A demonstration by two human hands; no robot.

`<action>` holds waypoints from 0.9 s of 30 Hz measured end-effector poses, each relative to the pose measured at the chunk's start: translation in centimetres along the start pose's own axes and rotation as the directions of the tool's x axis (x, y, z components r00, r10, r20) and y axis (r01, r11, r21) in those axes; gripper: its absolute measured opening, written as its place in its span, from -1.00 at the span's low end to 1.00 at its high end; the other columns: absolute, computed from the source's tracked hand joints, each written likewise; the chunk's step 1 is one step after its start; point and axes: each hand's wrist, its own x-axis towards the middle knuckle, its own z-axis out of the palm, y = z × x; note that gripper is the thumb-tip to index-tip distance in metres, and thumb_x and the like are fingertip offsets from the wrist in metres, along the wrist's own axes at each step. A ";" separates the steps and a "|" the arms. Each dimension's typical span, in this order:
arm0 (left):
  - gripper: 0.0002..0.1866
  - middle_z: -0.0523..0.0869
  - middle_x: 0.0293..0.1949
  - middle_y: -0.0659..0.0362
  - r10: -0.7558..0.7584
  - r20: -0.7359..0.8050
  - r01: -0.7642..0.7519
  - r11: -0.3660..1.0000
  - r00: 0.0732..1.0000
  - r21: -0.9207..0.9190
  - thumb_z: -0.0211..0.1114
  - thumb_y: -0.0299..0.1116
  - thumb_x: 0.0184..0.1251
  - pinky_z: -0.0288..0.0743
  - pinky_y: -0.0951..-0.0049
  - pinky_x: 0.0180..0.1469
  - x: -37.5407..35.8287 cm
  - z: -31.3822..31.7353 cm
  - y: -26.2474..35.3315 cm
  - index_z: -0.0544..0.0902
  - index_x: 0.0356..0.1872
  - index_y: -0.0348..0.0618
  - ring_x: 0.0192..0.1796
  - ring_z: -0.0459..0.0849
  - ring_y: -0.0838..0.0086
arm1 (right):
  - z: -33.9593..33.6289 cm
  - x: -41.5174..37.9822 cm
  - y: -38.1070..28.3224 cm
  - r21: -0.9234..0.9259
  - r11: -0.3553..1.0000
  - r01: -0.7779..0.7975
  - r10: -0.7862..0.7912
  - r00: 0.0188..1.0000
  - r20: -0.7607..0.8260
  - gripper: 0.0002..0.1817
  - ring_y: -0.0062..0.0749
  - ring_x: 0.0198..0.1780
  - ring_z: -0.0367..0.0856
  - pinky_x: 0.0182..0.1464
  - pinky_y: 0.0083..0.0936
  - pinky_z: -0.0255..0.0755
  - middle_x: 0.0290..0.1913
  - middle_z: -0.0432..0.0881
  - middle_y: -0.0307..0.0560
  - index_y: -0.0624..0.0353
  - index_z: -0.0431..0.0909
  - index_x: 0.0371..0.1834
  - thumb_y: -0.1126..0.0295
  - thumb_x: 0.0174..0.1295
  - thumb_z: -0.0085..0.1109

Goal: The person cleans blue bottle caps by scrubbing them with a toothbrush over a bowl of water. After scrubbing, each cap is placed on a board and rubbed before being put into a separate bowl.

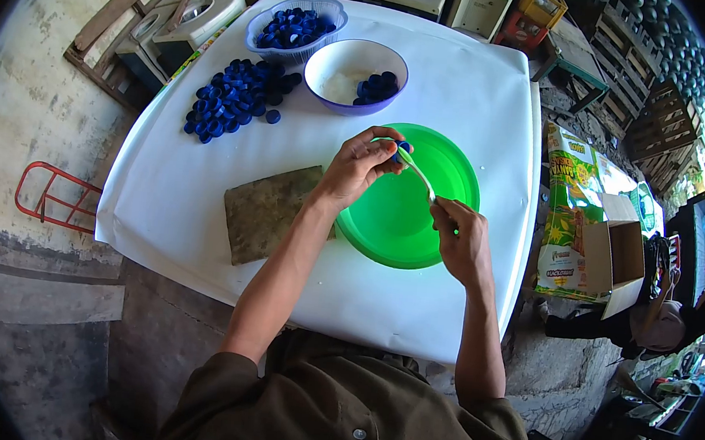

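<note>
My left hand (363,164) pinches a blue bottle cap (403,147) above the far left rim of a green basin (399,258). In my right hand (460,234), over the basin's right side, is a slim white-and-green toothbrush (421,178). Its head touches or nearly touches the cap; fingers partly hide the contact and the bristles cannot be made out. Beyond my hands stands a white-and-purple bowl (326,71) with several blue caps (376,88) and whitish contents. A loose heap of blue caps (233,102) lies on the table to its left.
A pale blue ribbed basket (255,34) with more caps stands at the table's far side. A worn brown slab (265,212) lies left of the basin on the white-covered table (180,180). An open cardboard box (617,260) is off to the right, near another person (654,322).
</note>
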 end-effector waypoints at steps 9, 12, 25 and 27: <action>-0.71 0.67 0.16 0.11 0.087 -0.033 -0.087 0.996 0.996 0.008 0.23 -0.49 0.49 0.54 0.43 0.23 -0.1 0.8 0.0 0.57 0.18 -0.25 0.04 0.64 0.58 | 0.1 0.0 -0.4 0.106 0.984 -0.146 0.135 0.986 0.102 -0.75 -0.34 -0.53 0.52 -0.39 -0.35 0.41 -0.54 0.57 0.04 0.41 0.65 -0.17 0.39 0.45 0.11; -0.66 0.66 0.17 0.12 0.074 -0.007 -0.073 0.993 0.997 0.090 0.23 -0.54 0.47 0.53 0.45 0.25 -0.1 0.5 0.0 0.55 0.23 -0.26 0.05 0.62 0.62 | 0.1 0.1 -0.3 0.084 0.979 -0.187 0.182 0.982 0.057 -0.73 -0.40 -0.56 0.50 -0.43 -0.36 0.39 -0.55 0.57 0.01 0.42 0.64 -0.20 0.37 0.48 0.10; -0.70 0.63 0.17 0.12 0.086 -0.015 -0.080 0.971 0.996 0.227 0.18 -0.59 0.42 0.55 0.50 0.15 -0.4 1.2 0.4 0.57 0.14 -0.28 -0.03 0.61 0.61 | -1.5 -0.4 -0.8 0.503 0.678 -0.536 0.361 0.839 0.407 -0.62 -0.72 -0.62 0.27 -0.64 -0.65 0.12 -0.53 0.42 -0.31 0.35 0.64 0.03 0.23 0.58 -0.03; -0.70 0.66 0.10 0.13 0.089 -0.105 -0.066 0.977 0.991 0.201 0.21 -0.57 0.39 0.57 0.48 0.11 -0.1 1.0 0.1 0.59 0.12 -0.25 -0.05 0.63 0.56 | -1.9 -0.1 -0.2 0.384 0.804 -0.453 0.352 0.884 0.306 -0.64 -0.65 -0.62 0.32 -0.59 -0.59 0.21 -0.53 0.48 -0.23 0.36 0.65 0.01 0.25 0.56 0.00</action>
